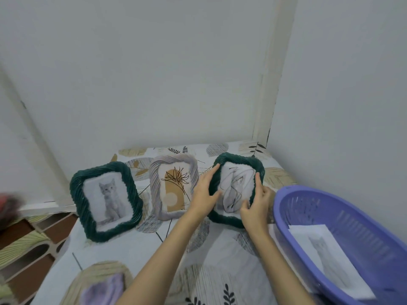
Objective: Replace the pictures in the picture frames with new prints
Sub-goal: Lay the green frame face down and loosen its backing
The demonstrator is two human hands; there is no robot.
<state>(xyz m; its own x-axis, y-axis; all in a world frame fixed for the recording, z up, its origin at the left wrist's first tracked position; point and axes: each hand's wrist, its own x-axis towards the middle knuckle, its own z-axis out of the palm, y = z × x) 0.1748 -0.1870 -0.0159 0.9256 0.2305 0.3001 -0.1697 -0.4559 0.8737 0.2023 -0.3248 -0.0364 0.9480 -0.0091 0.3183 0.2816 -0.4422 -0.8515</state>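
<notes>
Pale walls (154,73) meet in a corner at the far right, closing the patterned sheet (198,249) in on two sides; the sheet's left edge drops off to a striped floor covering (26,245), and the near middle of the sheet lies free. A purple plastic basket (352,234) fills the right foreground, its rim close to the right forearm, with a pale cat print (326,260) lying inside. Three woven frames stand in a row near the back wall: a dark green frame (105,199) with a kitten picture at left, a pale grey frame (171,186) with a leaf drawing just beside it, and a second green frame (236,188) at right, close to the basket. The left hand (204,192) grips that right frame's left edge, fingers along the rim. The right hand (256,201) grips its right side, fingertips seemingly on the line-drawing print (235,188) inside. A lilac cloth (103,289) lies at the near edge.
</notes>
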